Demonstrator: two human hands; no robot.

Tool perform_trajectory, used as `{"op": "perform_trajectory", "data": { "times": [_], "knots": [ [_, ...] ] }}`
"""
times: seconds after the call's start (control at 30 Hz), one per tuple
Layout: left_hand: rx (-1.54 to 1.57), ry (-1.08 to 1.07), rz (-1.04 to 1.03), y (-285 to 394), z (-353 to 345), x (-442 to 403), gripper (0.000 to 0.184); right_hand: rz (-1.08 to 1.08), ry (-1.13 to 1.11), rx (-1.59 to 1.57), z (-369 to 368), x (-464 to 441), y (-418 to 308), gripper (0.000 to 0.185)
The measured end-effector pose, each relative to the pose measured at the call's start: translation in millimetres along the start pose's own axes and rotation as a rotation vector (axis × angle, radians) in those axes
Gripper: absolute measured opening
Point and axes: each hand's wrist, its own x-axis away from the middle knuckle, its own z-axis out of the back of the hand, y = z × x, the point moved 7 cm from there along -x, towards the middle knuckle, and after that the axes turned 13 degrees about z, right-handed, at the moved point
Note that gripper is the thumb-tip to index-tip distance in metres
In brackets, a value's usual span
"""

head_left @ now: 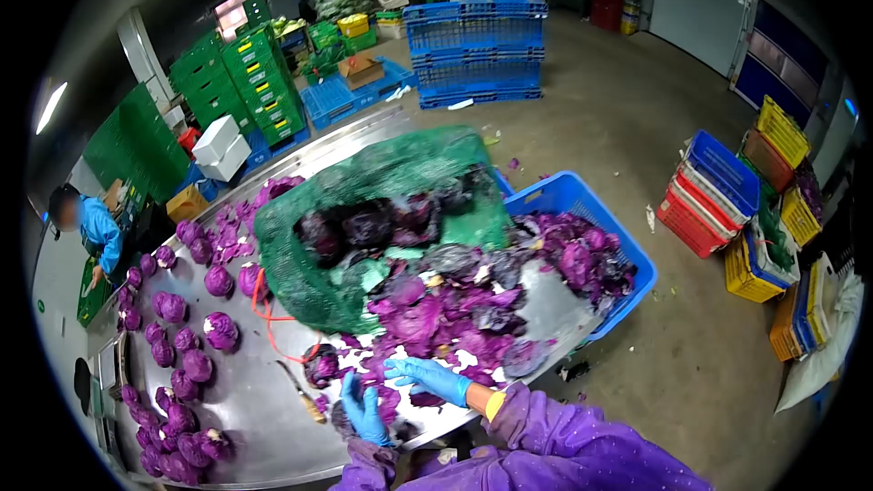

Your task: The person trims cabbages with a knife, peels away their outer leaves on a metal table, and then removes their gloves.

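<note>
My left hand (366, 411), in a blue glove, is open with its fingers apart at the table's near edge, close to a dark cabbage (321, 365). My right hand (427, 379), gloved too, is stretched out flat over loose purple leaves (414, 320). Neither hand holds anything. A knife (305, 393) with a light handle lies left of my left hand. Beyond the leaves, a green mesh bag (355, 191) lies open, with several dark cabbages (368, 225) in its mouth. A red cord (270, 318) trails beside the bag.
Several purple cabbages (220, 331) lie on the metal table (264, 432) at left. A blue crate (640, 284) of leaves stands right. Another person (98, 232) stands far left. Green crates (264, 82), blue pallets (475, 50) and coloured crates (696, 209) stand around.
</note>
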Motion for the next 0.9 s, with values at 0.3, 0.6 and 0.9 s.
{"op": "perform_trajectory", "data": {
  "times": [0.3, 0.6, 0.9],
  "knots": [
    [0.031, -0.36, 0.189, -26.2, -289.2, 100.9, 0.024, 0.386, 0.236, -0.571, 137.6, 206.5, -54.9, 0.043],
    [-0.001, -0.98, 0.082, -19.3, -499.8, 241.0, 0.026, 0.705, 1.015, -0.222, 251.6, 435.3, -141.3, 0.055],
    [-0.309, -1.471, -0.422, -12.7, -593.1, 366.5, 0.062, 0.665, 1.381, -0.372, 371.5, 549.3, -99.9, 0.064]
  ]
}}
